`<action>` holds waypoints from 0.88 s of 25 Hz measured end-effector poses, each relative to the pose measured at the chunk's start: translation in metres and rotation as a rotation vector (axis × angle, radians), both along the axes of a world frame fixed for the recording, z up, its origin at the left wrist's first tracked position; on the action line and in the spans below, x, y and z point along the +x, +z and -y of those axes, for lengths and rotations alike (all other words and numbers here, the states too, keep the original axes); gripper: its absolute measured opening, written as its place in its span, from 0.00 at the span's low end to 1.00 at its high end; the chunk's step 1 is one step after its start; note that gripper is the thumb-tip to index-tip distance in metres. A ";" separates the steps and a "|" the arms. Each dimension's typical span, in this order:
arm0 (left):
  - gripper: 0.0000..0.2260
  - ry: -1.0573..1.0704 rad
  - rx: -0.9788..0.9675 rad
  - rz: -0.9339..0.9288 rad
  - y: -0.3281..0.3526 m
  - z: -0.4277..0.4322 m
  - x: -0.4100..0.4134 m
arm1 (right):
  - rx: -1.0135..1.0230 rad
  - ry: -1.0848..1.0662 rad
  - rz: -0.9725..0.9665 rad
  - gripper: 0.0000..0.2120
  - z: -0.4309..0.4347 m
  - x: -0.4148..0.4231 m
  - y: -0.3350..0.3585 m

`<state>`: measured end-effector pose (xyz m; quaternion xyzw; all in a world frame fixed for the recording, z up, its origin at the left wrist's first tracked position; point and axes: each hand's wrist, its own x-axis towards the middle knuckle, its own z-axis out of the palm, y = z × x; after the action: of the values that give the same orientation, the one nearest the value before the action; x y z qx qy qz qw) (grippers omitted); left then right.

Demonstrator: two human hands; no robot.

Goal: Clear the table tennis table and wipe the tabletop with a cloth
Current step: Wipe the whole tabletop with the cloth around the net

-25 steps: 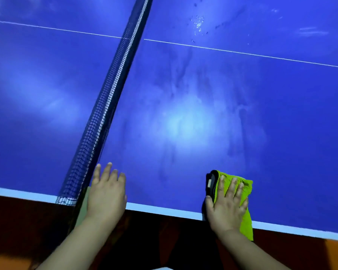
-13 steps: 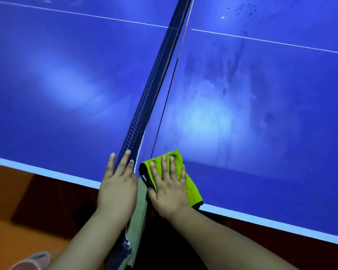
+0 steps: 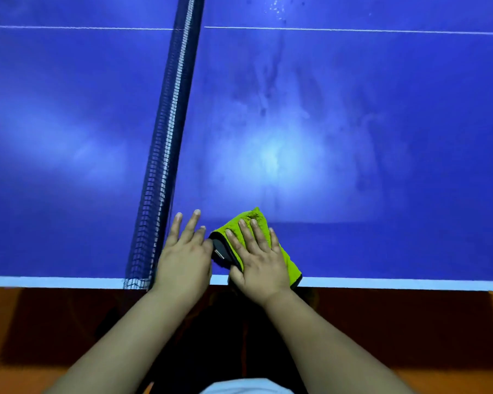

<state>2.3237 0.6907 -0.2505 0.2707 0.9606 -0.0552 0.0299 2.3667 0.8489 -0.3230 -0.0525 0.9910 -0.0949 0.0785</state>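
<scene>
The blue table tennis tabletop (image 3: 353,115) fills the view, with smeared wet streaks on its right half. A folded lime-green cloth (image 3: 258,220) with a black edge lies near the table's near edge, just right of the net. My right hand (image 3: 256,260) presses flat on the cloth with straight, spread fingers. My left hand (image 3: 184,257) rests flat on the tabletop between the net and the cloth, its fingers straight, touching the cloth's black edge.
The dark net (image 3: 168,132) runs from the near edge up across the table. A white centre line (image 3: 353,30) crosses the far part. A white border (image 3: 395,283) marks the near edge, with orange floor (image 3: 452,336) below.
The right hand slid the cloth left along the near edge toward the net, then a little back right. The left hand has come off the net end onto the tabletop beside the cloth.
</scene>
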 end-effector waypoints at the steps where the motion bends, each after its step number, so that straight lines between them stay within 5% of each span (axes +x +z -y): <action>1: 0.11 -0.021 0.010 -0.003 -0.002 -0.015 0.000 | 0.009 -0.036 0.002 0.34 -0.017 0.005 0.000; 14: 0.13 -0.196 0.166 0.057 -0.021 -0.236 0.016 | 0.075 -0.480 0.050 0.36 -0.285 0.068 0.006; 22: 0.15 -0.102 0.182 0.069 -0.017 -0.216 0.004 | 0.105 -0.851 0.199 0.34 -0.339 0.016 0.018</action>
<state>2.3280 0.9071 -0.2677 0.3226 0.9450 0.0402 0.0353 2.3829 1.1879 -0.3052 0.3736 0.9155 -0.0730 0.1301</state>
